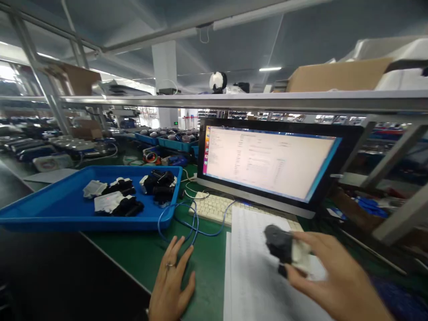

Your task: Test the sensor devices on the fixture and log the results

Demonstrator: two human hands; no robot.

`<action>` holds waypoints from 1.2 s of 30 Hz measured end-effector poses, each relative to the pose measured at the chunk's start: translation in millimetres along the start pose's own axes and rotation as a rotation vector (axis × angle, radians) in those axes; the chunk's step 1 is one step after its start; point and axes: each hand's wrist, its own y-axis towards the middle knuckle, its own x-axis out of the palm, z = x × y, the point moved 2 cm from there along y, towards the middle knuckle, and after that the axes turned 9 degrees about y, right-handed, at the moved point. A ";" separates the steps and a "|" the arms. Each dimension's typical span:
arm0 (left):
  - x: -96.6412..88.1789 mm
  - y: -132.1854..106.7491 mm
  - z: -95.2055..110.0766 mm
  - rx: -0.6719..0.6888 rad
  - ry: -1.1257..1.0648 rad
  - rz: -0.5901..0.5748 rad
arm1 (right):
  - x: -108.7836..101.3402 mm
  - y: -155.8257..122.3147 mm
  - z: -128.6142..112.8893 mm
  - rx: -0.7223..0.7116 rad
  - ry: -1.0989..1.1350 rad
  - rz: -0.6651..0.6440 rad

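Observation:
My right hand [326, 272] holds a small dark grey and white device [284, 249] above a printed sheet of paper [250, 267]; its fingers are curled round it. My left hand [172, 281], with a ring on one finger, lies flat and open on the green bench top [147, 254], just in front of a loop of blue cable [190, 223]. A blue tray [67, 209] to the left carries several black and white devices [158, 185] like the one I hold.
A wide monitor [270, 160] stands lit behind a pale keyboard [214, 207]. A metal shelf [254, 100] above carries a cardboard box [337, 73]. More blue trays [170, 140] and benches stretch away at the back left. The bench's dark front edge runs diagonally at lower left.

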 end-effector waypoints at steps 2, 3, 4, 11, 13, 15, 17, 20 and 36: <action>-0.4 -1.1 -1.3 -0.007 -0.004 -0.008 | 68.1 -3.1 -24.3 -0.247 -0.209 -0.255; -0.2 -1.5 -1.9 -0.012 -0.007 -0.010 | 98.7 -3.9 -31.4 -0.299 -0.313 -0.321; 0.4 -1.7 -2.3 -0.016 -0.011 -0.013 | 126.1 -4.5 -35.6 -0.328 -0.404 -0.370; 2.2 -3.6 -1.9 -0.056 -0.080 -0.038 | 200.1 -13.9 -27.4 -0.336 -0.528 -0.522; -0.8 -3.2 -2.0 -0.040 -0.103 -0.057 | 184.7 -17.3 -21.3 -0.317 -0.406 -0.450; -4.9 -0.1 -1.2 0.006 -0.121 -0.075 | 158.3 -20.2 -11.8 -0.296 -0.260 -0.308; -8.4 6.6 1.0 0.077 -0.137 -0.079 | 126.9 -23.5 2.3 -0.225 -0.127 -0.162; -7.6 21.7 6.3 0.184 -0.154 -0.090 | 83.4 -31.2 27.3 -0.023 0.068 0.027; 17.8 42.0 8.8 0.254 -0.267 -0.085 | 11.9 -63.2 58.6 0.669 1.217 0.662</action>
